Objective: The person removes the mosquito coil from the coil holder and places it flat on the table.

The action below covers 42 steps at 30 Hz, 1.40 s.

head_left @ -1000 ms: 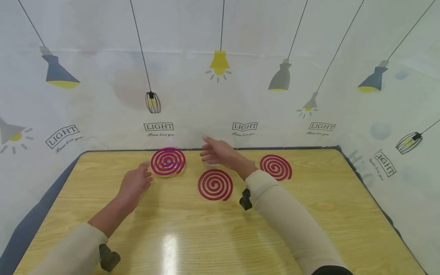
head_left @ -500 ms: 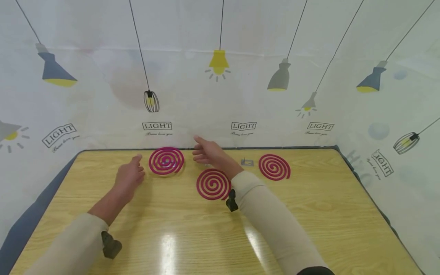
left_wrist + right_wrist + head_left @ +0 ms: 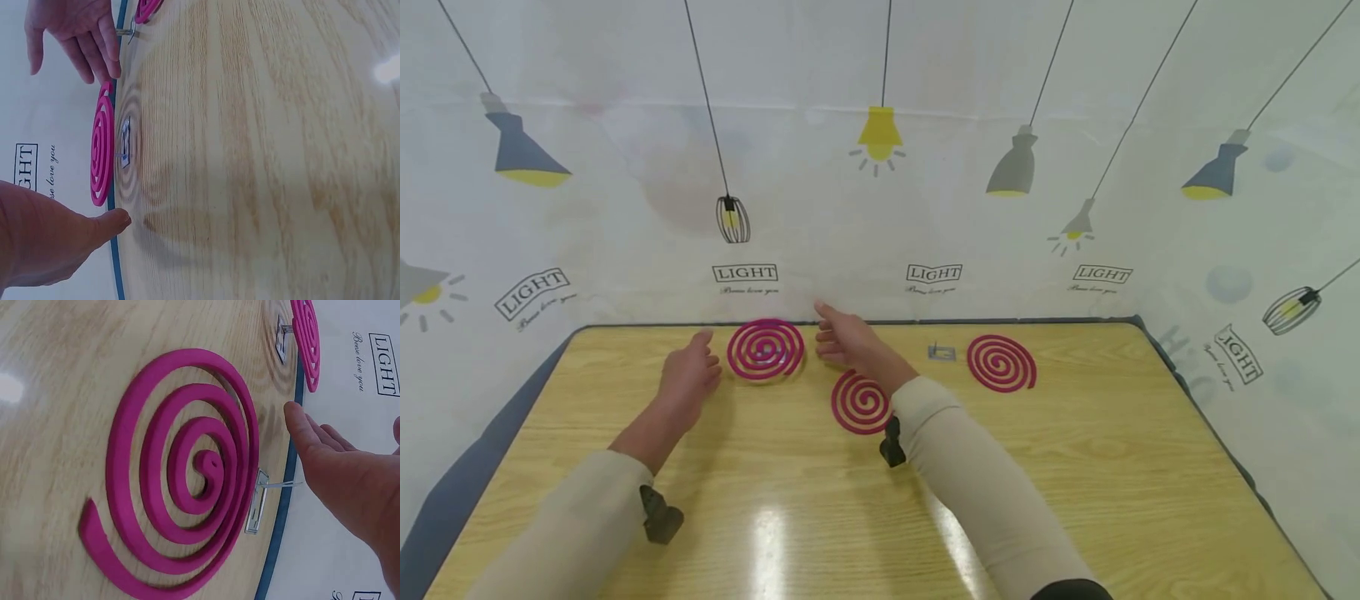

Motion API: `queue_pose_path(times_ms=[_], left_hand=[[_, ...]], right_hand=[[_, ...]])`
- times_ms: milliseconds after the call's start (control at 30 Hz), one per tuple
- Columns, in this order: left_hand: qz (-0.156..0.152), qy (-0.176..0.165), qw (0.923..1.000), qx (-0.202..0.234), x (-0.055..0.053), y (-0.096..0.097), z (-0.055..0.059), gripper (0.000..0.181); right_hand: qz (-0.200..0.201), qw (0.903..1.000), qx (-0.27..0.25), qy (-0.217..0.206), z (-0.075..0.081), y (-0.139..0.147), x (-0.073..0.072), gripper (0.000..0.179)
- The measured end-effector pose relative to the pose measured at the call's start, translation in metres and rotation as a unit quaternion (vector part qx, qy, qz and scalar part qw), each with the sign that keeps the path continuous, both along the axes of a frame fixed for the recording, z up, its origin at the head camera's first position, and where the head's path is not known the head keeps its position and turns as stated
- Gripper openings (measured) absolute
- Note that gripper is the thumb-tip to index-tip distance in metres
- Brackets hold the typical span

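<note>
A magenta mosquito coil sits raised on a small metal stand at the far left of the table. My left hand is just left of this coil, holding nothing, its fingers loosely bent. On the coil's other side is my right hand, fingers extended and nothing in them; in the left wrist view its fingertips come very near the coil's end, and I cannot tell if they touch. A second coil lies flat on the table, partly hidden under my right forearm. Behind it in the right wrist view stands another metal stand.
A third coil lies farther right on the wooden table. Beside it stands a metal stand with an upright prong. A white sheet printed with lamps rises behind the table's back edge and along both sides.
My right hand has moved left toward the raised coil, its forearm now covering part of the middle coil and uncovering the right stand. My left hand has drawn slightly away from the raised coil.
</note>
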<state>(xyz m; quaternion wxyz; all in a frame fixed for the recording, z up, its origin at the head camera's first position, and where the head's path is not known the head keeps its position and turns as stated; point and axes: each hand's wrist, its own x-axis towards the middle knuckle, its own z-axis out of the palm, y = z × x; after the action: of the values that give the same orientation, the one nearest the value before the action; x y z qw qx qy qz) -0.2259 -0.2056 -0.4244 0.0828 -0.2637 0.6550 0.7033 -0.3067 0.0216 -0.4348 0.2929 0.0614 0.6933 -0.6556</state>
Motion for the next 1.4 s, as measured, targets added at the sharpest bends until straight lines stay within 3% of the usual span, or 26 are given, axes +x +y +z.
queue_pose_path(times_ms=[333, 567, 867, 1200, 1400], left_hand=[[-0.023, -0.008, 0.9996, 0.017, -0.004, 0.001, 0.003, 0.073], [-0.045, -0.010, 0.9989, -0.001, -0.005, -0.002, 0.003, 0.074], [-0.040, -0.010, 0.9991, -0.012, -0.006, -0.002, 0.000, 0.072], [-0.041, 0.005, 0.9988, -0.026, -0.004, 0.002, 0.004, 0.070], [-0.048, 0.007, 0.9981, -0.037, -0.002, 0.001, 0.004, 0.071]], right_hand=[[0.002, 0.9990, -0.044, -0.009, -0.001, -0.005, 0.004, 0.076], [0.009, 0.9984, -0.054, -0.012, -0.003, -0.008, 0.004, 0.074], [-0.005, 0.9985, -0.051, -0.021, -0.003, -0.015, 0.007, 0.069], [-0.023, 0.9972, -0.065, -0.029, 0.001, -0.014, 0.007, 0.067], [-0.004, 0.9980, -0.063, -0.003, 0.004, -0.011, 0.010, 0.066]])
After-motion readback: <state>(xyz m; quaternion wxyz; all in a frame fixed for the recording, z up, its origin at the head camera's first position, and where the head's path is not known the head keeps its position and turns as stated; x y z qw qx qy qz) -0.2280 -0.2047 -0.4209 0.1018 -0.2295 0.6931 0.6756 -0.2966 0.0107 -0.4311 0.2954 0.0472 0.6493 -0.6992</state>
